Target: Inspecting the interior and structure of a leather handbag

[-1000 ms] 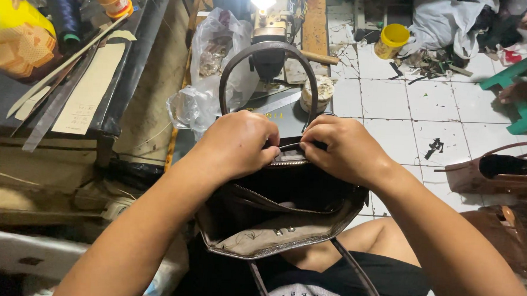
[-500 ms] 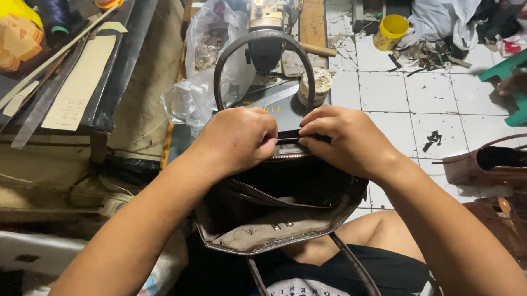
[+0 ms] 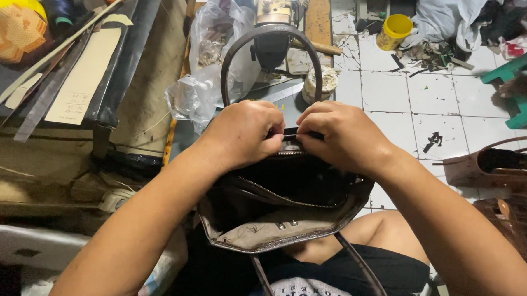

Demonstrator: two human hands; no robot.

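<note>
A dark brown handbag (image 3: 285,207) rests open on my lap, its mouth towards me and a pale lining at the near rim. One arched handle (image 3: 273,43) stands up behind my hands. My left hand (image 3: 246,133) and my right hand (image 3: 343,133) pinch the far top edge of the handbag together, knuckles nearly touching, fingers curled on the rim beside a zip. What lies between the fingertips is hidden.
A sewing machine (image 3: 272,26) with a lit lamp stands just beyond the bag, a crumpled plastic bag (image 3: 211,58) to its left. A dark worktable (image 3: 62,71) with strips is at the left. On the tiled floor: a yellow tub (image 3: 394,30), two brown bags (image 3: 499,174), a green stool (image 3: 525,87).
Both hands stay on the bag's far rim with small finger shifts; the bag and hands sit slightly higher in view than one second ago. The view shifts a little.
</note>
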